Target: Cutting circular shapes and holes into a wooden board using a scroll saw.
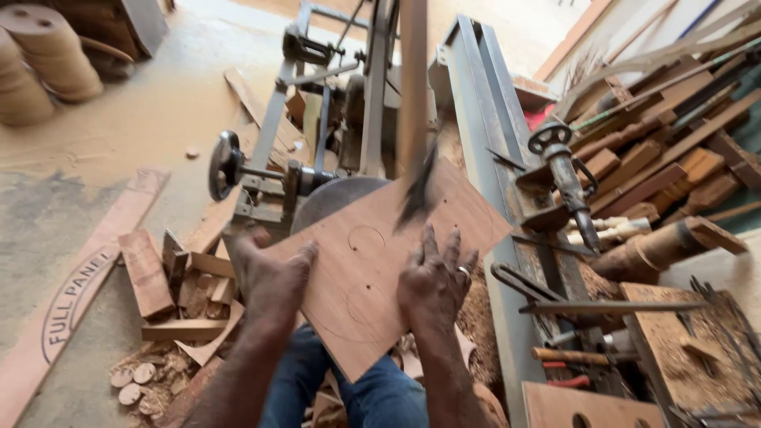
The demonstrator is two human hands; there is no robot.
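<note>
Nearest to me – blue-jeaned knees (380,396) at the bottom edge, both forearms reaching fwd over them. Left hand (268,265) grips the near-left edge of a thin brown wooden board (372,261), fingers curled over the rim, thumb side on top. Right hand (434,277) lies flat on the board's top face, fingers spread wide and pressing down, a ring on one finger; it holds nothing, just bears on the wood. The board sits tilted like a diamond across the lap, w/ faint circles scribed on it – one near the centre, another lower by the right hand. A vertical blurred wooden strip (413,87) comes down onto the board's far part, w/ a dark smear at the contact pt; can't tell what it is exactly.

Left of the knees on the floor: a heap of wood offcuts (178,293) and small round discs (131,380) in sawdust, plus a long printed plank (67,301) lying diagonal. Right of me, a grey metal beam (495,158) runs away, w/ a long rod (610,307) and small hand tools near it, a holed board (590,408) at the bottom right.

Behind the board – a metal machine frame w/ a black handwheel (224,164). Farther right, a stack of timber pieces (674,150). Far top left, wound spools (43,55) on the dusty floor
</note>
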